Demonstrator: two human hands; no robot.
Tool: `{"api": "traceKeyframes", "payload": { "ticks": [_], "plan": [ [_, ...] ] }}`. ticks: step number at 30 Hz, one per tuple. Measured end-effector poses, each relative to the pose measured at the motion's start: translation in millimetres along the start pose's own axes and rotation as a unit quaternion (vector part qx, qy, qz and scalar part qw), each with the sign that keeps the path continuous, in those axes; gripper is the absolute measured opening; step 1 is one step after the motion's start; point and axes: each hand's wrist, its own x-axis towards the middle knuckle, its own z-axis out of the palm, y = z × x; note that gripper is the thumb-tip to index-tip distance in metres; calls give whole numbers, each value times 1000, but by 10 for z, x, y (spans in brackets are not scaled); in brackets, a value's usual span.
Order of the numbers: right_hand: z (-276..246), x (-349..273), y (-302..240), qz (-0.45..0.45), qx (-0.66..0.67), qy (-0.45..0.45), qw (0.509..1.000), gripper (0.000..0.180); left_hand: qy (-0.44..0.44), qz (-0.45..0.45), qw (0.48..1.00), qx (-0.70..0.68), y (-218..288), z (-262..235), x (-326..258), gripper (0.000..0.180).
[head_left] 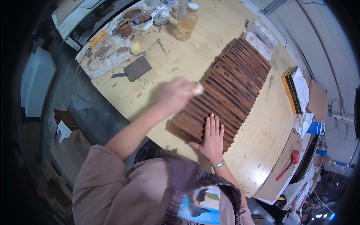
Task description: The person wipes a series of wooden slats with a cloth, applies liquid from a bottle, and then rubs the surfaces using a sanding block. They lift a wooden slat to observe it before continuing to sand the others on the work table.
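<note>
Ridged wooden panel (234, 90) is lying aslant on the table (251, 150), running from mid-frame toward the upper right. Left hand (174, 96), blurred, is gripping a pale wad (197, 89), probably cloth, at the panel's left edge; cannot tell whether the wad is touching wood. Right hand (212, 139) is resting flat over the panel's lower end, fingers extended, gripping nothing, seemingly steadying it. Progress, by judgement: wiping or coating is apparently under way, dark brown already showing across all visible ridges, some bands looking redder or lighter than others. Which grooves are finished and which are waiting, cannot tell; no bare pale wood is standing out. Underside is lying hidden, so anything left there is unknown. Capped bottle (186, 26) of yellowish liquid is standing near the top centre of the frame.
</note>
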Motion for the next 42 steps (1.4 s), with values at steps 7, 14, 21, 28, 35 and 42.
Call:
{"api": "traceKeyframes", "payload": {
  "ticks": [7, 14, 21, 28, 35, 42],
  "plan": [
    [78, -14, 74, -26, -24, 35, 999, 130, -23, 6, 999, -36, 128, -460, -38, 13],
    [139, -8, 106, -22, -25, 32, 999, 127, -133, 214, 963, -97, 506, -153, -534, 19],
    [45, -58, 104, -29, 8, 53, 998, 132, 100, -71, 991, 58, -453, -555, -782, 32],
    [32, -490, 537, 61, 7, 42, 997, 134, -48, 15, 996, -76, 425, 718, -1238, 30],
    [162, -500, 647, 19, 31, 117, 992, 133, -60, 188, 976, -95, 542, 493, -954, 33],
    [120, -511, 633, 22, 44, 117, 992, 134, 147, -38, 984, 94, 310, -96, -869, 22]
  ]
}}
